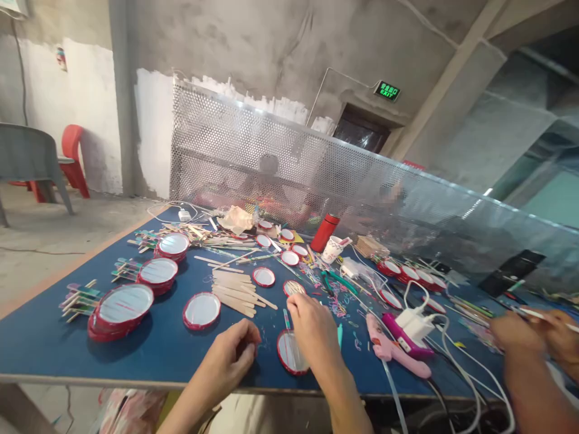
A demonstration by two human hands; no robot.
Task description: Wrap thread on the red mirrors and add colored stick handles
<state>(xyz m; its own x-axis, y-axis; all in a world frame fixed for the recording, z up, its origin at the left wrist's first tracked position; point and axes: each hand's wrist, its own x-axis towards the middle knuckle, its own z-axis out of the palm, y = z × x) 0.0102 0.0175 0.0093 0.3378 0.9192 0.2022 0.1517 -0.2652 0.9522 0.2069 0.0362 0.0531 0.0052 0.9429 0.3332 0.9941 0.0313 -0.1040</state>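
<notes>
My left hand (235, 352) hovers at the table's front edge, fingers curled in and thumb against them, nothing showing in it. My right hand (314, 328) reaches forward, its fingertips bent together beside a small red-rimmed dish (294, 288) holding short pale pieces. What these fingers pinch, if anything, is hidden. Under the right wrist lies a round white disc with a red rim (289, 354), partly covered, with a short blue-tipped stick (286, 319) at its far edge. Another such disc (201, 310) lies left of a spread of flat wooden craft sticks (233, 289).
Stacked red-rimmed discs (126, 304) line the left side. A pink glue gun (393, 349), a purple power strip (407, 340) and cables lie at right. Further back stand a red bottle (324, 233) and a paper cup (333, 249). Another person's hands (520, 331) work at far right.
</notes>
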